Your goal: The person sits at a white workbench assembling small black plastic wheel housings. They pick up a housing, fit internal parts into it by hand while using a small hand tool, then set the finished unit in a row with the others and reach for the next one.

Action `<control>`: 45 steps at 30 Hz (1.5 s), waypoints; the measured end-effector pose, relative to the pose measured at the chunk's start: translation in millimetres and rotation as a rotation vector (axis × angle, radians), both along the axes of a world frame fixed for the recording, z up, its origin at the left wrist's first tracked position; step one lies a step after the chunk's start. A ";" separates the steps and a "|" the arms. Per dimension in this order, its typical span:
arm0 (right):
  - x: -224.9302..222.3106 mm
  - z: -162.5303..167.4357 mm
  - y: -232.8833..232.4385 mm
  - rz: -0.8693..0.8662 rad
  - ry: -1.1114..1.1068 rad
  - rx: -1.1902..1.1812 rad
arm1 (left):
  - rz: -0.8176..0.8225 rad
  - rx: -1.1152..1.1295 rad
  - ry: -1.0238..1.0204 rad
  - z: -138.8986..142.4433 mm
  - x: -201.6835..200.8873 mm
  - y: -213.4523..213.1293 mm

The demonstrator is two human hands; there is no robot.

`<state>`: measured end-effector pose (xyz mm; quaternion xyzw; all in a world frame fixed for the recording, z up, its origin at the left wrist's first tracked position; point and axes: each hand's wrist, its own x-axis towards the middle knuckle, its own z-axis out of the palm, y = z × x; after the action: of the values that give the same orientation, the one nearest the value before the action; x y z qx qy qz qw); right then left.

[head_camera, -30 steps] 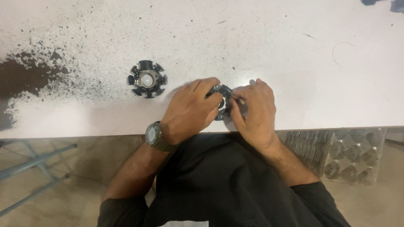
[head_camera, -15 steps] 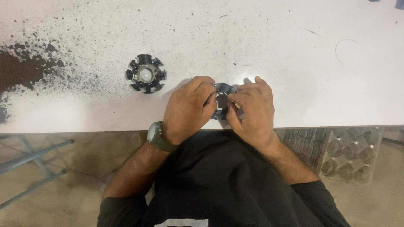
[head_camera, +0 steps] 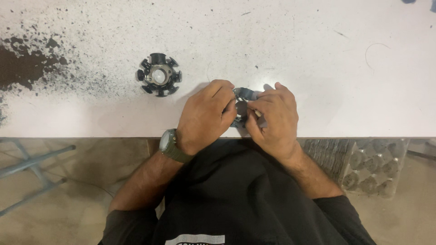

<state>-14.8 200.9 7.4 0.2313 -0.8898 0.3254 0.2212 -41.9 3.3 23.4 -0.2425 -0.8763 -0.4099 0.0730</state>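
Observation:
Both my hands meet over a round dark metal part near the front edge of the white table. My left hand, with a green watch on the wrist, grips the part from the left. My right hand grips it from the right, fingers curled round it. Most of the part is hidden under my fingers. A second, similar part, a black ring with several radial teeth and a metal centre, lies on the table to the left, apart from my hands.
Dark powder stains cover the table's far left. Below the table edge at right stands a clear plastic tray with round pockets. Metal frame legs show at lower left on the floor.
My hands stay on the part in the same spot; the fingers have shifted slightly around it. The view has tilted a little.

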 end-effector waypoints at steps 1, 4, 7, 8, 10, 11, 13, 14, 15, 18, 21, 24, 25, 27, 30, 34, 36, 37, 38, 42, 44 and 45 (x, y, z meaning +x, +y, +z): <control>0.0 -0.1 0.1 0.001 -0.004 0.005 | -0.005 -0.004 -0.017 0.1 0.6 -0.5; 0.6 -0.9 0.9 0.008 0.001 0.004 | -0.016 -0.014 -0.049 0.0 2.0 -2.3; 1.4 -1.9 0.6 0.031 0.023 -0.011 | -0.012 -0.012 -0.038 0.0 4.3 -3.8; 1.6 -2.1 0.4 0.040 0.023 -0.004 | -0.009 -0.005 -0.031 0.0 5.1 -4.3; 1.9 -2.3 -0.1 0.042 0.026 0.007 | -0.006 0.002 -0.028 -0.2 6.2 -4.4; 2.0 -2.4 -0.5 0.034 0.030 0.011 | -0.007 0.002 -0.031 -0.4 6.3 -4.4; 2.7 -2.4 -0.8 0.014 0.033 0.012 | 0.016 0.029 -0.040 -1.4 6.1 -3.8; 3.1 -2.5 -0.8 0.002 0.032 0.009 | 0.040 0.055 -0.045 -2.0 6.0 -3.3; 3.3 -2.6 -0.8 -0.009 0.031 0.005 | 0.065 0.081 -0.051 -2.8 5.7 -2.9; 3.9 -3.2 0.1 -0.021 0.023 -0.010 | 0.057 0.130 -0.100 -5.4 5.3 -4.5; 3.8 -4.3 0.3 0.001 0.017 -0.002 | 0.041 0.095 -0.071 -8.1 5.2 -6.3; 4.3 -4.8 -0.8 0.026 0.031 0.012 | 0.050 0.089 -0.054 -10.3 6.6 -6.2; 4.3 -4.9 -1.1 0.024 0.033 0.026 | 0.048 0.091 -0.056 -10.8 7.0 -5.9; 4.5 -4.7 -1.8 0.019 0.039 0.053 | 0.044 0.093 -0.060 -11.1 7.6 -5.9; 4.5 -4.6 -2.0 0.019 0.044 0.049 | 0.035 0.091 -0.093 -10.6 8.2 -6.2; 4.9 -5.6 -1.5 0.019 0.057 0.025 | 0.042 0.144 -0.101 -9.2 10.6 -5.8; 6.8 -6.2 -1.5 -0.005 0.061 0.010 | 0.051 0.157 -0.115 -9.2 11.7 -6.0; 7.7 -6.4 -1.1 -0.012 0.062 0.008 | 0.050 0.157 -0.122 -9.4 11.9 -6.0; 8.5 -6.5 -0.6 -0.019 0.063 0.005 | 0.047 0.156 -0.128 -10.0 11.9 -6.0; 8.0 -8.0 0.0 -0.004 0.063 0.011 | 0.033 0.153 -0.131 -12.4 10.7 -6.7; 6.9 -8.5 -0.4 0.004 0.074 0.039 | 0.029 0.140 -0.129 -13.1 10.3 -6.8; 6.2 -8.5 -0.5 0.008 0.080 0.053 | 0.028 0.133 -0.127 -13.2 10.1 -6.6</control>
<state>-8.6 200.3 -1.1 0.2537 -0.8875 0.2931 0.2492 -31.8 -3.3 10.2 -0.1985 -0.8533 -0.4806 0.0387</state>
